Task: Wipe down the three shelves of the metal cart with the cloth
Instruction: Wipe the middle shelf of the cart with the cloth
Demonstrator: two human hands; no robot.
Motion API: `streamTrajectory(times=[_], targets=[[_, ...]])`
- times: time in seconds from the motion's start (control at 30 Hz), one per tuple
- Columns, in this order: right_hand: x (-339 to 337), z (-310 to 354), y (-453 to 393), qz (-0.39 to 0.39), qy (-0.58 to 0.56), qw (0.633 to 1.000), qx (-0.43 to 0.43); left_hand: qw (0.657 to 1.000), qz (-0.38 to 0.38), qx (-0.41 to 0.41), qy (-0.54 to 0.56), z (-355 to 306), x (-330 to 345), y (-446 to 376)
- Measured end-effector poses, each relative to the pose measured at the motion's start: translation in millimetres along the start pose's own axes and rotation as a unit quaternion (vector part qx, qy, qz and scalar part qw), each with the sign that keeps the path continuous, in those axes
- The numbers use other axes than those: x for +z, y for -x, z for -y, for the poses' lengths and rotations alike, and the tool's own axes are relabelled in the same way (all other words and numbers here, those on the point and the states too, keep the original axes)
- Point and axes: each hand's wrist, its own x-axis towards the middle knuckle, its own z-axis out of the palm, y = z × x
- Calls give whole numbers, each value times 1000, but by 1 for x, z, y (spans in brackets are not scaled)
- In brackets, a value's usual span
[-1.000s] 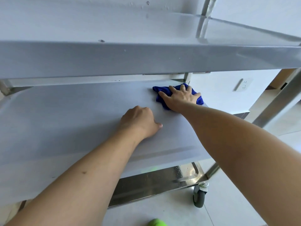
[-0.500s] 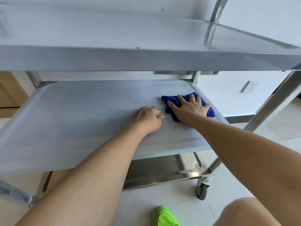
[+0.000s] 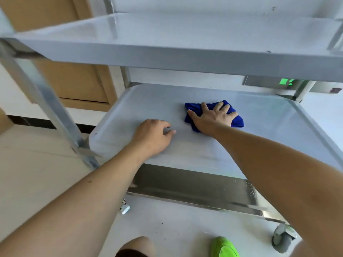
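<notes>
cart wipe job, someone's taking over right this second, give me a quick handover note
Right grip: fingers spread flat, pressing the cloth onto the middle shelf, right of centre.
Left grip: rests on the same shelf beside the cloth, fingers curled, holding nothing.
Done: middle shelf is mid-wipe. This view does not show whether the top shelf has been wiped.
Left: finish the middle shelf, probably its left half and corners. Then do the bottom shelf, and the top if it was skipped.

Wooden door (image 3: 74,80) (upper left), green shoe (image 3: 224,247), pale floor (image 3: 27,164)
</notes>
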Motion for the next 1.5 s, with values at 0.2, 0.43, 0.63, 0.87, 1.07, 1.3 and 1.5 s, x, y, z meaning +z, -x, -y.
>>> streamTrajectory(times=[0.2,0.43,0.63,0.87,1.07,1.3,1.5], targets=[[3,97,-1,-6,2,995,-96,997,-69,-42,19,73,-32,67],[5,198,28,-20,-3,982,-190,991,-134,-4,3,105,-36,123],[8,223,58,-13,-26,965,-261,955,-282,-86,-10,101,-33,130],[8,210,111,-16,-13,943,-331,948,-283,-133,59,95,-47,132],[5,176,144,-40,-7,932,-361,950,-276,-146,27,88,-51,131],[6,105,158,-84,21,921,-379,954,-279,-105,22,44,-47,103],[5,36,157,-83,10,937,-339,968,-245,-9,47,-12,-20,72]])
